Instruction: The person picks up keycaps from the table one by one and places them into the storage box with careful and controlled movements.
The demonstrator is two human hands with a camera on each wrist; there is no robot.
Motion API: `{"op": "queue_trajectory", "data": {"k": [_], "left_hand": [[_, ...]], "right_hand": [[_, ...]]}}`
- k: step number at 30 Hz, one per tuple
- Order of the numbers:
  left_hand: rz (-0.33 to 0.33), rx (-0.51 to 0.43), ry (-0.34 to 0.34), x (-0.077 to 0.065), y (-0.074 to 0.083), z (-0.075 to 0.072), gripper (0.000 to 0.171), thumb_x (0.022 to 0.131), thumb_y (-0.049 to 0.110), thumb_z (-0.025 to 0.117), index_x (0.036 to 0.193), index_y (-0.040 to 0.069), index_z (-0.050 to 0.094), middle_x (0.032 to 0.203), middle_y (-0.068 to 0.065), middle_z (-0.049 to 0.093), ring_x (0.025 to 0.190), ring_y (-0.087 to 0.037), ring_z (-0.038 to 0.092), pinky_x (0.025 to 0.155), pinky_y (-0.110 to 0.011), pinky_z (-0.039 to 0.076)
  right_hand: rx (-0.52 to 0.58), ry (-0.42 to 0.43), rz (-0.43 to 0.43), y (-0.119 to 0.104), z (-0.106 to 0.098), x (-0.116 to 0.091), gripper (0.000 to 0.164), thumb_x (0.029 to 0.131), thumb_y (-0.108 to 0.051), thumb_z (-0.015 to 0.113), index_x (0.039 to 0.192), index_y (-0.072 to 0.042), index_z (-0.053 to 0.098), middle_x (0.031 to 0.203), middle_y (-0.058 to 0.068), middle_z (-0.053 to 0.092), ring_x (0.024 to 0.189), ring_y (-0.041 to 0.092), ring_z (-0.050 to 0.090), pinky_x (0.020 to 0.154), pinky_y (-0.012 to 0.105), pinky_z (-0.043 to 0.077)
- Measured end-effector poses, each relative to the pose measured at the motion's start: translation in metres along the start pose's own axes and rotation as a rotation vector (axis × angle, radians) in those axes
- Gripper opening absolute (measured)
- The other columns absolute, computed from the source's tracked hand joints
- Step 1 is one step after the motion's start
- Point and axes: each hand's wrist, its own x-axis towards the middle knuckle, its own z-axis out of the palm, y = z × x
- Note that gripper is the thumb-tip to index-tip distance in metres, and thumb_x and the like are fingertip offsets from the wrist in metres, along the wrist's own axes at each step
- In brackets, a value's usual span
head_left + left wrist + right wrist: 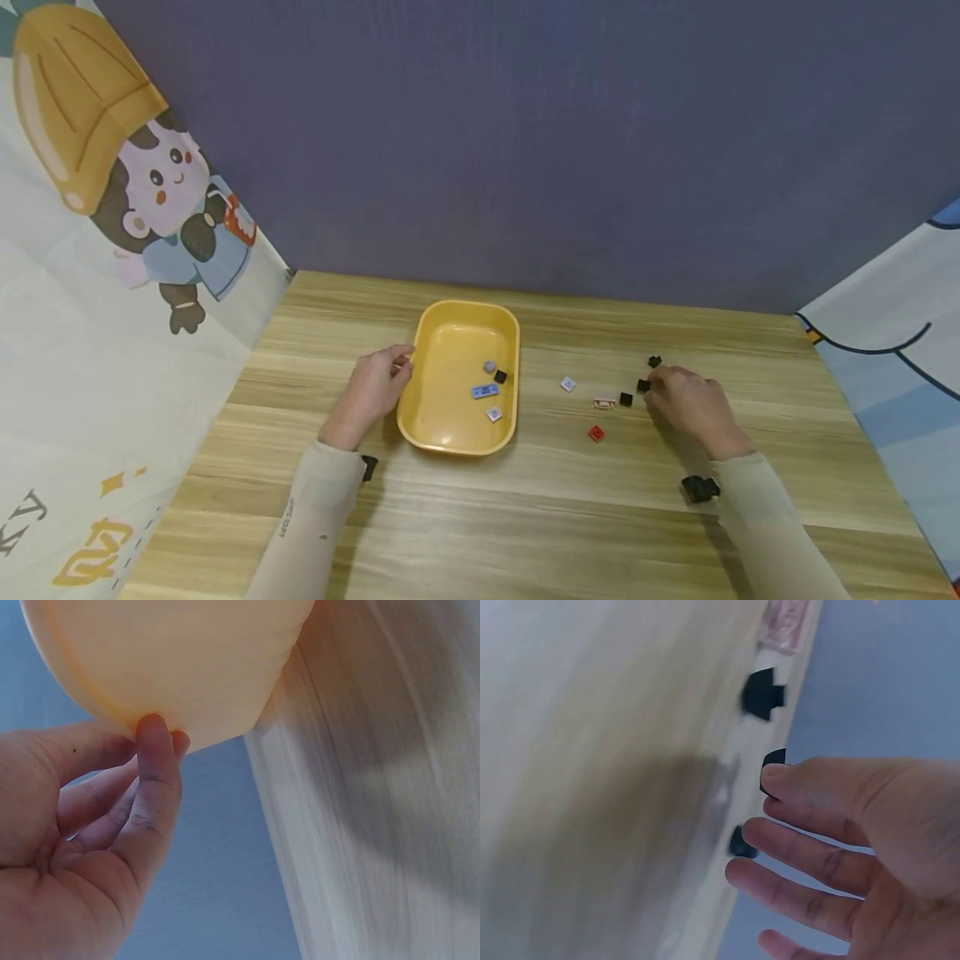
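Note:
My left hand (pixel 372 385) holds the left rim of a yellow tray (pixel 405 417), its thumb and fingertips pinching the edge in the left wrist view. Inside the tray lie a blue printed tile, a white tile, a small black brick and a grey piece. On the right side of the table my right hand (pixel 690 406) pinches a small black brick (pixel 774 759) between thumb and index finger, the other fingers spread loosely. A second black brick (pixel 626 400) sits to its left, and another black piece (pixel 655 361) lies just beyond the fingertips.
Between the tray and my right hand lie a white tile (pixel 567 383), a pink piece (pixel 603 402) and a red brick (pixel 596 433) on the wooden table (pixel 480 525). A dark blue wall (pixel 525 150) stands behind the table, with printed cloths at both sides.

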Motion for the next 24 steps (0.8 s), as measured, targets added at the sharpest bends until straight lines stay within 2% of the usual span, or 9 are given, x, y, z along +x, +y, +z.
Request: {"op": "queue_trajectory", "data": {"k": [6,16,24], "left_hand": [[-0.004,0.003,-0.005,0.000,-0.001,0.001,0.034,0.100,0.005,0.060,0.133,-0.005,0.060,0.109,-0.019,0.069,0.096,-0.030,0.069,0.077,-0.036,0.060],[0.004,0.003,0.004,0.001,-0.002,0.001,0.034,0.100,0.005,0.060,0.132,-0.006,0.060,0.108,-0.020,0.069,0.095,-0.030,0.069,0.076,-0.036,0.060],[-0.002,-0.001,-0.004,0.001,-0.002,0.001,0.034,0.100,0.005,0.059,0.133,-0.006,0.059,0.109,-0.020,0.069,0.096,-0.030,0.069,0.076,-0.035,0.060]], "right_hand": [[0.005,0.059,-0.065,-0.025,-0.012,0.004,0.025,0.092,-0.016,0.073,0.112,-0.002,0.069,0.104,0.015,0.070,0.084,0.031,0.068,0.070,0.060,0.052],[0.019,0.124,-0.175,-0.085,-0.031,0.022,0.024,0.092,-0.016,0.074,0.114,-0.006,0.070,0.110,0.014,0.071,0.092,0.033,0.068,0.086,0.067,0.047],[-0.005,0.169,-0.286,-0.135,-0.038,0.034,0.030,0.091,-0.021,0.076,0.118,-0.009,0.071,0.110,0.007,0.072,0.093,0.029,0.068,0.084,0.060,0.050]]}}
